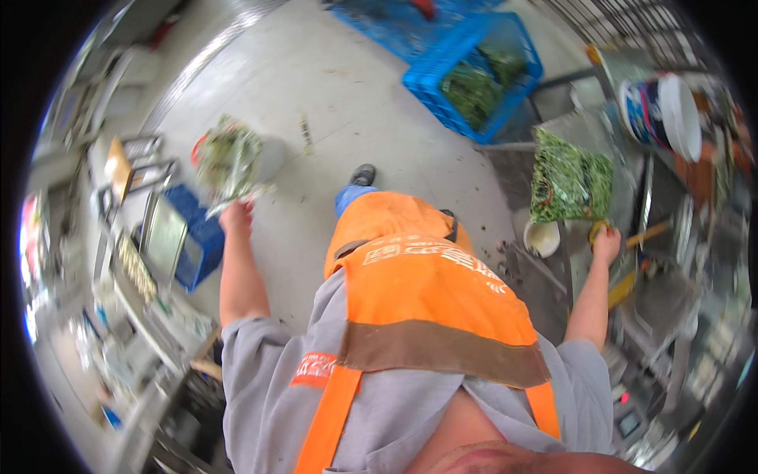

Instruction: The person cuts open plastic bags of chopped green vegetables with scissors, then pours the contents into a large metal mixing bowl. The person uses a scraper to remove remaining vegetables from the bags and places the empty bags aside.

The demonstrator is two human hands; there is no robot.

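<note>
My left hand [237,217] is closed on the gathered neck of a clear plastic bag of leafy greens [228,157]. The bag hangs away from my body at arm's length. Behind it, partly hidden, is a pale bucket-like container [272,159]. On the other side, my right hand [606,244] is closed on a small yellow item [595,231], too blurred to name surely. Just beyond that hand lies a flat clear bag of chopped greens [571,178] on a metal work surface [622,195]. A small white tub [541,238] sits near that bag's lower edge.
A blue plastic crate [441,106] with bagged greens stands ahead to the right. A white-lidded bucket [681,118] is at the far right. Left are a dark blue bin [198,252], a metal tray [163,237] and a counter [142,302]. Scraps dot the grey floor [331,71].
</note>
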